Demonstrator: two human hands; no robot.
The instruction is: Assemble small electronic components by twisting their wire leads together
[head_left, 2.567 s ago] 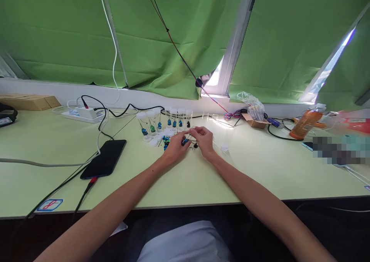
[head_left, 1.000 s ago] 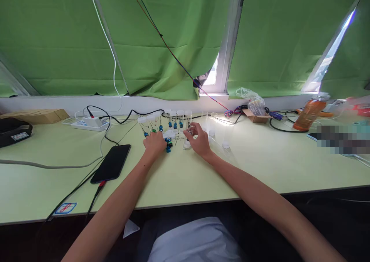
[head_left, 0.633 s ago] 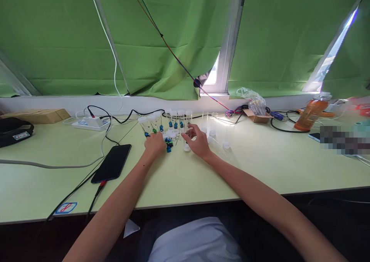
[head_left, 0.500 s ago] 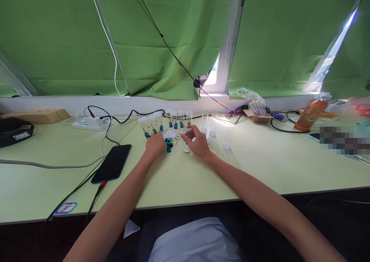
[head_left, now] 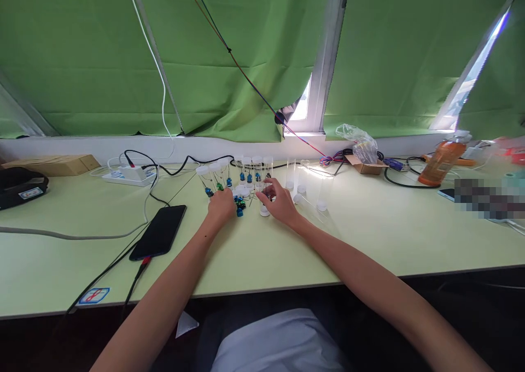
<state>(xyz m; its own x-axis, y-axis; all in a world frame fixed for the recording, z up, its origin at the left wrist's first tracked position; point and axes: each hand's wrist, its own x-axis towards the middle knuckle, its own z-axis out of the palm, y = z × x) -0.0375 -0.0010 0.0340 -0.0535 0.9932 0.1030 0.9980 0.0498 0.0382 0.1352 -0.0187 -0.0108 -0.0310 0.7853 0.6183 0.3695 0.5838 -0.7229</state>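
Note:
My right hand has its thumb and fingers closed around an upright clear tube with a white cap at its bottom; a dark part shows inside. My left hand is bent down beside a small pile of blue and green components, its fingers curled and mostly hidden, so what they hold cannot be made out. White caps lie just behind the pile, and thin wire-like pieces are to its right. Several capped clear tubes with blue or green components inside stand behind both hands.
More clear tubes with white caps stand or lie right of my right hand. A black phone with a cable lies at left, near a power strip. Further right are a small cardboard box and an orange drink bottle.
My right hand and the tube in it have shifted very slightly left. My left hand has moved only slightly and stays by the pile.

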